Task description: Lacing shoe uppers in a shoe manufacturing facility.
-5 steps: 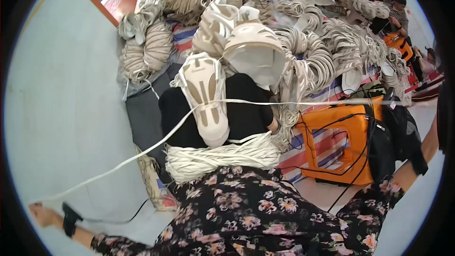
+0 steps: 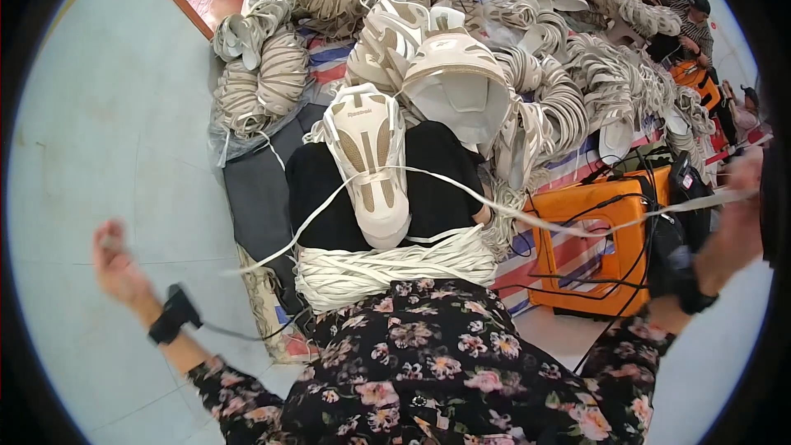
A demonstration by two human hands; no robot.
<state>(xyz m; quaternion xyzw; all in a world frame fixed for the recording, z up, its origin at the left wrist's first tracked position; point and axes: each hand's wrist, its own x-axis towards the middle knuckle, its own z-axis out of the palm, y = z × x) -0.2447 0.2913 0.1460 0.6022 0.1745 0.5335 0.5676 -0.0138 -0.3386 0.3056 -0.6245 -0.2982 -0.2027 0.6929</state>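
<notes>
A cream shoe upper (image 2: 375, 156) with beige mesh panels lies across my dark-clad lap, toe toward me. A flat white shoelace (image 2: 309, 222) crosses it near the toe. The lace's left end hangs loose over the floor. Out to the left, my left hand (image 2: 122, 264) is raised and apart from the lace, its fingers loosely bent and blurred, nothing seen in them. At the far right my right hand (image 2: 736, 206), also blurred, is closed on the other stretch of lace. A thick bundle of white laces (image 2: 395, 268) rests across my lap against my flowered top.
Ahead, strung stacks of shoe uppers (image 2: 544, 99) cover a striped sheet. One larger upper (image 2: 457, 86) stands just beyond my knees. An orange stool (image 2: 589, 243) with black cables sits to the right, beside a black bag (image 2: 688, 189). Another person (image 2: 692, 29) sits at the far right.
My left hand has let go of the lace and moved up and inward. The lace's left end has sprung back toward the shoe, and its right stretch now sags.
</notes>
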